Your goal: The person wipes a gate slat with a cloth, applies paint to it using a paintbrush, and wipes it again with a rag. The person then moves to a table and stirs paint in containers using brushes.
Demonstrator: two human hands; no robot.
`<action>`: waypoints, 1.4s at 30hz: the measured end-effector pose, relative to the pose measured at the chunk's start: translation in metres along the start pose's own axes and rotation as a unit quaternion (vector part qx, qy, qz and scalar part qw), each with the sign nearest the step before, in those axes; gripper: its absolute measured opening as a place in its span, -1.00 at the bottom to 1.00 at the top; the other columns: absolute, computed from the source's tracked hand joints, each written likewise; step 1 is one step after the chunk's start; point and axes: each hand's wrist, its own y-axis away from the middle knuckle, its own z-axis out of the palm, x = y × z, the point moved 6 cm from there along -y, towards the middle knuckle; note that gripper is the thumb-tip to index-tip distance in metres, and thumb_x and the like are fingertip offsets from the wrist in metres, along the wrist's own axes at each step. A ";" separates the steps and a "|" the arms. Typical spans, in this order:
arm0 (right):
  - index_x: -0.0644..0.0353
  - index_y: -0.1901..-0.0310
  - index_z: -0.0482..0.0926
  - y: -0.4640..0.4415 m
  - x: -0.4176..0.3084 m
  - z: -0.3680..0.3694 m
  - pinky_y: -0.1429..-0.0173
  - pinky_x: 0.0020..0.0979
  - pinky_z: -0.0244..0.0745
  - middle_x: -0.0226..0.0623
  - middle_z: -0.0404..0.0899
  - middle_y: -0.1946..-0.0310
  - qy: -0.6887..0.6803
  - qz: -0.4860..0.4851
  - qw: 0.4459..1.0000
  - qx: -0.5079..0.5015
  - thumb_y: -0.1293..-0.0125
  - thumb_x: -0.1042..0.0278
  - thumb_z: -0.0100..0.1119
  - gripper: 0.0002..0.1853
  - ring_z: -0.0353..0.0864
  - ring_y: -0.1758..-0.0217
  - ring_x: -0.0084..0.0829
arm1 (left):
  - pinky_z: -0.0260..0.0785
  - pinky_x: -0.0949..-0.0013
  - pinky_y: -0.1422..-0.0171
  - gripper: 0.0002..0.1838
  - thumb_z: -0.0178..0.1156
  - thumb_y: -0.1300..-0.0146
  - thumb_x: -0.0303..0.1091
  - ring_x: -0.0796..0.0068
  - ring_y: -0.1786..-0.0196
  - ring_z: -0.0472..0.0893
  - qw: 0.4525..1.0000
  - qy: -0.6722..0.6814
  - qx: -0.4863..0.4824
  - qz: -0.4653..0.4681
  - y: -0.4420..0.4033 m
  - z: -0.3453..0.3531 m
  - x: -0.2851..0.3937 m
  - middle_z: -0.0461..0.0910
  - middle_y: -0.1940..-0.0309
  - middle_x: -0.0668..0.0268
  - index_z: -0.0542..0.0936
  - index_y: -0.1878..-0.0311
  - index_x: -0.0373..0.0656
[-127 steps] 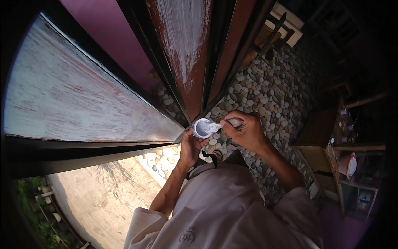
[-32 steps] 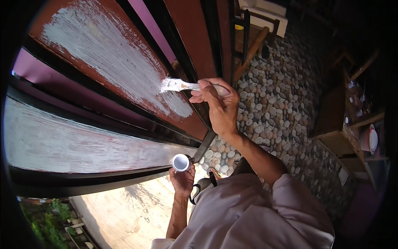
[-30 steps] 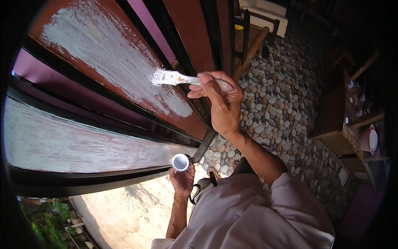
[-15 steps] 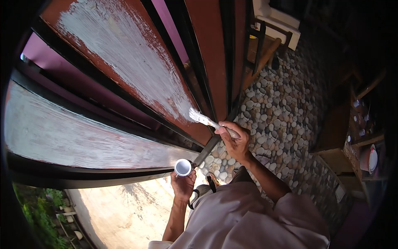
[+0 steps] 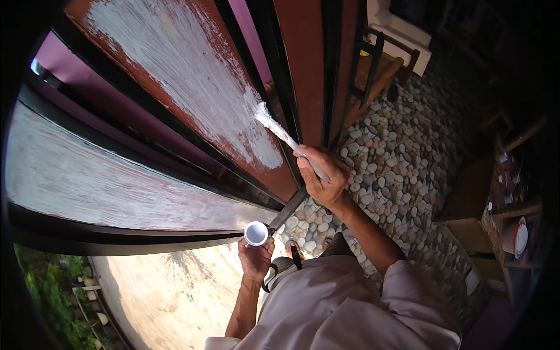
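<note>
Closed round the handle of a paintbrush (image 5: 284, 136), my right hand (image 5: 326, 175) is beside a reddish-brown panel (image 5: 286, 185). White paint coats the bristles, which point up and left at the panel's right edge; whether they touch it I cannot tell. A broad streaky patch of white paint (image 5: 175, 64) covers much of this panel. Lower down, my left hand (image 5: 256, 259) grips a small cup (image 5: 256, 233) with a white rim, its mouth facing up and its inside pale. To the left, another panel (image 5: 105, 175) carries a thin whitish coat with red showing through.
Black frame strips (image 5: 134, 114) border the panels. Pebble-patterned floor (image 5: 385, 157) extends to the right, with a wooden chair (image 5: 373, 87) at the back and a wooden cabinet (image 5: 466, 239) at the right. Sunlit ground (image 5: 175, 291) and green plants (image 5: 46, 286) are at lower left.
My right hand and the paintbrush have moved up and slightly left along the panel. White paint now reaches further down near the panel's lower end. The cup has stayed almost in place.
</note>
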 end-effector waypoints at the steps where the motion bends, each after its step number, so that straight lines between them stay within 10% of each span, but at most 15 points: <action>1: 0.31 0.07 0.53 0.008 0.005 0.000 0.18 -0.45 0.59 -0.12 0.65 0.30 0.004 0.014 1.000 -0.006 -0.21 0.57 0.19 -0.76 0.70 0.24 -0.32 | 0.57 0.31 0.06 -0.50 0.07 -0.18 -0.02 0.26 0.23 0.66 1.000 0.000 0.002 0.000 0.000 -0.001 0.000 0.63 0.23 0.14 0.48 0.02 -0.29; 15: 0.32 0.21 0.55 0.085 0.063 0.014 0.31 -0.31 0.56 -0.08 0.63 0.35 0.046 0.158 0.965 -0.205 -0.17 0.50 0.22 -0.84 0.68 0.32 -0.19 | 0.55 0.33 0.05 -0.50 0.04 -0.20 -0.03 0.29 0.23 0.66 1.000 -0.013 0.012 0.005 -0.005 -0.001 -0.009 0.62 0.20 0.12 0.48 0.00 -0.28; 28: 0.31 0.11 0.55 -0.035 -0.020 -0.012 0.24 -0.44 0.60 -0.14 0.66 0.34 0.003 -0.057 0.998 -0.014 -0.20 0.55 0.20 -0.79 0.70 0.31 -0.31 | 0.54 0.32 0.04 -0.54 -0.01 -0.22 -0.07 0.29 0.24 0.66 1.000 -0.002 0.014 0.007 -0.004 -0.001 -0.009 0.62 0.17 0.09 0.47 0.00 -0.28; 36: 0.27 0.15 0.56 0.127 0.077 0.015 0.30 -0.33 0.56 -0.08 0.62 0.36 0.039 0.132 0.978 -0.159 -0.17 0.51 0.22 -0.80 0.66 0.35 -0.14 | 0.56 0.32 0.06 -0.52 -0.01 -0.23 -0.06 0.28 0.24 0.66 1.000 0.006 0.000 0.004 -0.004 -0.002 -0.009 0.61 0.15 0.05 0.46 -0.03 -0.29; 42: 0.30 0.23 0.56 0.087 0.065 0.026 0.37 -0.35 0.55 -0.13 0.63 0.41 0.027 0.121 0.971 -0.205 -0.16 0.49 0.23 -0.86 0.67 0.39 -0.17 | 0.56 0.32 0.07 -0.52 -0.02 -0.24 -0.06 0.28 0.25 0.66 1.000 0.006 0.004 0.000 -0.007 -0.002 -0.008 0.62 0.16 0.06 0.46 -0.02 -0.29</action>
